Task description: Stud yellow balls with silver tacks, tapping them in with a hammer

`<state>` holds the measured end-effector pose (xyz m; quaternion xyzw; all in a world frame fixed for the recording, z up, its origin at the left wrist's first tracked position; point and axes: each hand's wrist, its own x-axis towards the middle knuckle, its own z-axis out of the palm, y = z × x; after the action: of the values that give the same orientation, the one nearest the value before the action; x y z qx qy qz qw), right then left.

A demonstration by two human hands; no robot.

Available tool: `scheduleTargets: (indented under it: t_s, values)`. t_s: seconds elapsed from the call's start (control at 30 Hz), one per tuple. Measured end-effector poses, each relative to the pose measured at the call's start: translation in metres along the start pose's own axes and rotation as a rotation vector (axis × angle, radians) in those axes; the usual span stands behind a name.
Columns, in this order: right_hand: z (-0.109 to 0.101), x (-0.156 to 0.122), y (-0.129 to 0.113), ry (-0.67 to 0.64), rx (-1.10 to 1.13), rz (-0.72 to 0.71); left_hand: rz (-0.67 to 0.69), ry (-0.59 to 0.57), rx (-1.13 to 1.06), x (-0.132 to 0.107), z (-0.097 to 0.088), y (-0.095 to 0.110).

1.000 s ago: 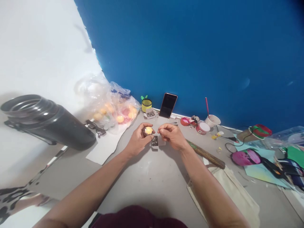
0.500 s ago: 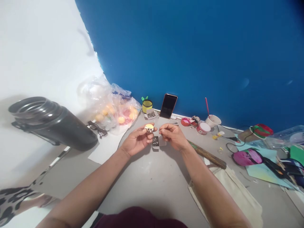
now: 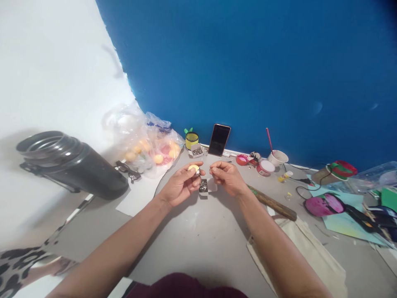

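My left hand (image 3: 177,185) grips a small yellow ball (image 3: 192,168) between thumb and fingers. Shiny metal studs cover part of the ball's right side. A short gap away, my right hand (image 3: 228,178) is closed in a pinch, thumb against forefinger. Whatever sits between those fingertips is too small to make out. Below and between both hands stands a small open box (image 3: 204,194) full of shiny metal pieces that look like thumbtacks. Another such box (image 3: 197,155) lies farther back, in front of a yellow container (image 3: 192,141).
A phone (image 3: 219,140) leans on the blue wall. At left are a large dark flask (image 3: 89,169), glasses (image 3: 128,170) and plastic bags (image 3: 149,142) with orange balls. A wooden stick (image 3: 276,205), cloth (image 3: 305,248), paper cup (image 3: 278,157) and pink-painted piece (image 3: 322,205) lie right.
The ball has turned in my left hand, showing more yellow and fewer studs. My right hand has shifted very slightly to the right, still pinched. The camera view has moved a little.
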<state>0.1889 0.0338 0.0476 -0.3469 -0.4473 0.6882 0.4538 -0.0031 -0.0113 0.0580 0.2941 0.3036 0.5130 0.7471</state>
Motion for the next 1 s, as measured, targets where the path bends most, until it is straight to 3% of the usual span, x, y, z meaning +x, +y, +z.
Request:
scheduleTargets:
  t_s: [0.17,0.57,1.0]
  values:
    - [-0.001,-0.001,0.001,-0.017,-0.007,0.011,0.0,0.011,0.016,-0.002,0.001,-0.003]
    - [0.006,-0.006,0.002,-0.089,-0.128,0.025,0.237,0.245,0.787,-0.002,-0.008,-0.02]
    - [0.02,-0.008,0.019,-0.05,-0.254,0.001,0.386,0.351,1.216,-0.004,-0.009,-0.026]
